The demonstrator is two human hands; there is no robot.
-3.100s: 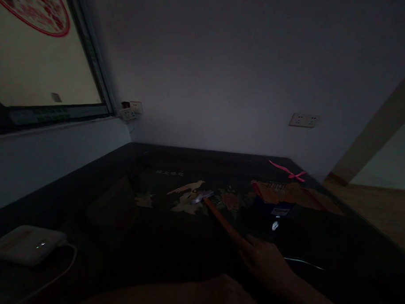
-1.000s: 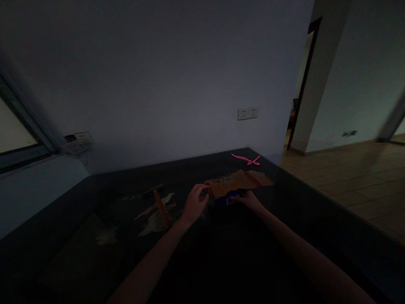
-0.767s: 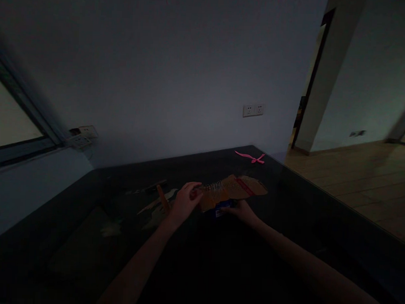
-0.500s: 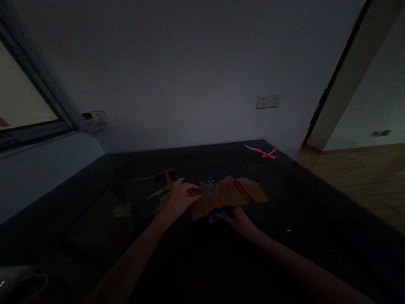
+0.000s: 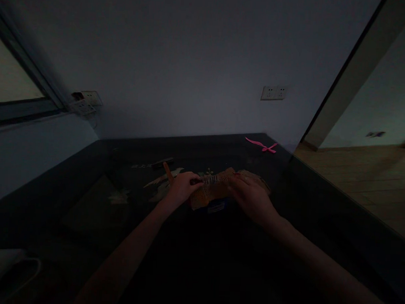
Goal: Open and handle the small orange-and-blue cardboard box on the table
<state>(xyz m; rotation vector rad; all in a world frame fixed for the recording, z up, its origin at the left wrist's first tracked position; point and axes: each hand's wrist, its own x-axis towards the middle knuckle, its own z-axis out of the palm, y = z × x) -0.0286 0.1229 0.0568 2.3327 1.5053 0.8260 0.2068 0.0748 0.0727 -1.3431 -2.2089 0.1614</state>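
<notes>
In dim light, a rumpled brown piece that looks like torn cardboard (image 5: 217,191), with dark speckles and a barcode-like patch, lies in front of me. My left hand (image 5: 183,187) is closed at its left end, thumb and fingers pinched on the edge. My right hand (image 5: 252,199) lies over its right part, fingers bent onto the top and hiding much of the red band. Beneath the cardboard shows a blue thing with a pale label (image 5: 216,207), its kind unclear. An orange-brown stick (image 5: 167,172) juts up just behind my left hand.
On the dark table (image 5: 198,267), pale ragged scraps (image 5: 158,182) and a dark slim object (image 5: 162,162) lie left of the cardboard. A pink ribbon (image 5: 262,145) is at the far right. A white object with a cord (image 5: 2,267) sits near left. A wall stands behind.
My right hand has moved from below the cardboard's front edge up onto its right part. The left hand keeps its hold. The camera view has tilted slightly downward.
</notes>
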